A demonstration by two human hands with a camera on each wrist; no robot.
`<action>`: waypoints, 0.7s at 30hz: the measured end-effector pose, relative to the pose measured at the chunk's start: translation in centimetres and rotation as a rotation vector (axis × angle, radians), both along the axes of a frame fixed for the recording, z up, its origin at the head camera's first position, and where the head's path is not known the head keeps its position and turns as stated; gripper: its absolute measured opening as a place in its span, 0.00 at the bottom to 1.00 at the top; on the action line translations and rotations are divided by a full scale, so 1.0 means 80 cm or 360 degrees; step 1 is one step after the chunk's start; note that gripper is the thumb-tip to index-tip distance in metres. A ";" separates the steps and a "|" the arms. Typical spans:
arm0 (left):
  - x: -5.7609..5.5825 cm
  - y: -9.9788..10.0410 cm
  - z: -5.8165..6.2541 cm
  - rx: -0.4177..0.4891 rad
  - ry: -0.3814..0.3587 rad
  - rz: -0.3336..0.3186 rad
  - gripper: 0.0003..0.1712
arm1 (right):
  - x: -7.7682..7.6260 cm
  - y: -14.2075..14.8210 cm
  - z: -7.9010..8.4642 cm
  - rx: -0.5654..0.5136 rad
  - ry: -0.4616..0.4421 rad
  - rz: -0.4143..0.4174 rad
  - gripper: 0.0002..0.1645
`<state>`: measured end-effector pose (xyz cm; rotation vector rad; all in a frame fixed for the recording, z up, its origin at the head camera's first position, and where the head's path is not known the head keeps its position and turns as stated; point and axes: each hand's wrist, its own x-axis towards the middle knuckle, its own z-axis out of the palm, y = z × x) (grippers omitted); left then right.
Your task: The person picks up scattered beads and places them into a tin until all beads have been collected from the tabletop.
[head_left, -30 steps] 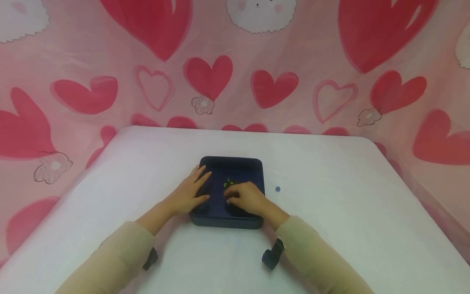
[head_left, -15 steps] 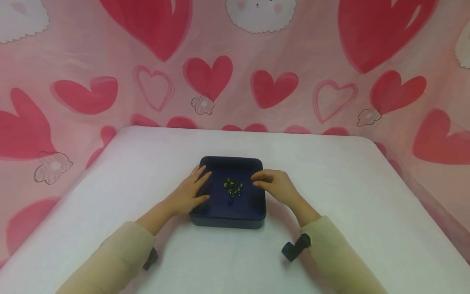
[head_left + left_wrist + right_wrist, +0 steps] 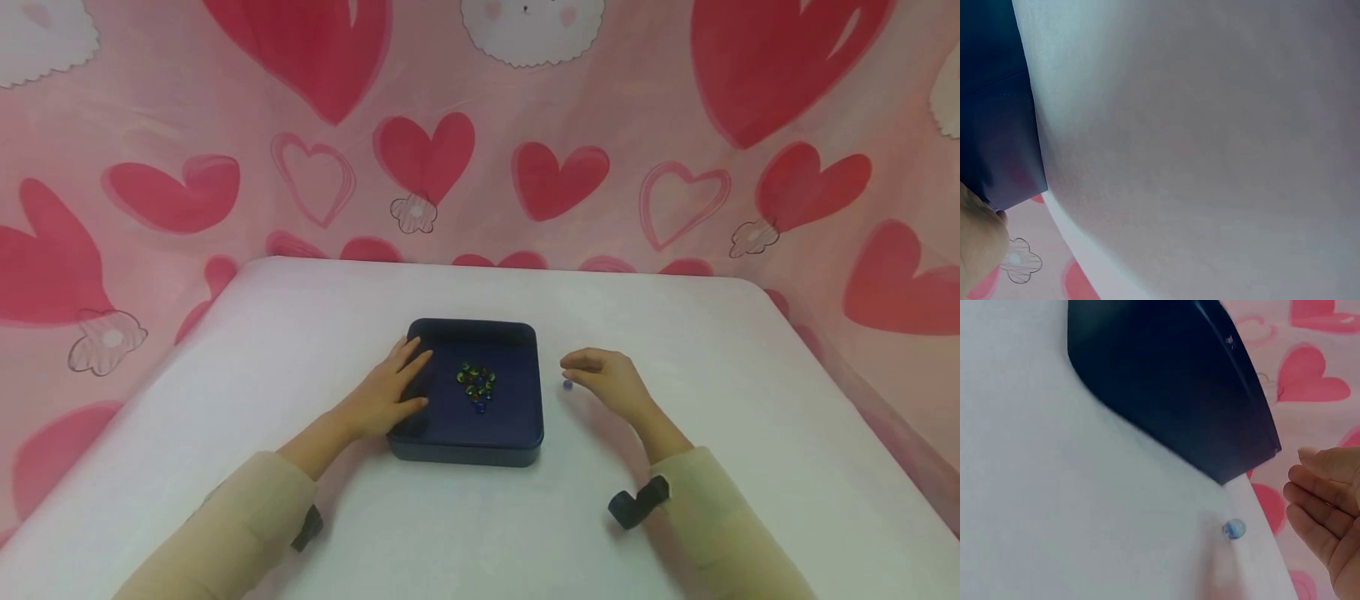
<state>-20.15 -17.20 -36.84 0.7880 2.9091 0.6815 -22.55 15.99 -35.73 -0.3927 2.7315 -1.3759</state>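
Observation:
A dark blue box (image 3: 465, 455) stands open-topped on the white table. Several green, amber and blue glass marbles (image 3: 477, 383) lie bunched in its middle. My left hand (image 3: 382, 396) rests on the box's left rim, fingers spread and straight. To the right of the box, my right hand (image 3: 607, 379) hovers with relaxed, bent fingers and nothing between them. Just below its fingertips a single clear-blue marble (image 3: 567, 385) lies on the table; the right wrist view shows that marble (image 3: 1234, 529) apart from the hand, near the box's corner.
A white cloth covers the table (image 3: 315, 300). Behind it hangs a pink curtain (image 3: 480, 83) printed with hearts. Small black wrist cameras (image 3: 636, 502) sit below the sleeves.
My right hand has moved right, out of the box and over to the lone marble. A blue marble in the box has rolled against the others. The left hand has stayed put.

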 end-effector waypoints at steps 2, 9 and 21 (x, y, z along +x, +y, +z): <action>0.000 0.000 0.000 0.0004 -0.0002 0.0000 0.38 | -0.002 0.005 -0.004 0.0046 0.0008 -0.0010 0.14; -0.001 0.000 -0.001 0.0017 0.0006 -0.0002 0.37 | -0.007 0.015 -0.018 0.0111 0.0010 0.0011 0.15; -0.003 -0.002 -0.002 -0.0008 0.0002 -0.0003 0.37 | -0.019 0.020 -0.040 0.0299 0.0013 0.0155 0.14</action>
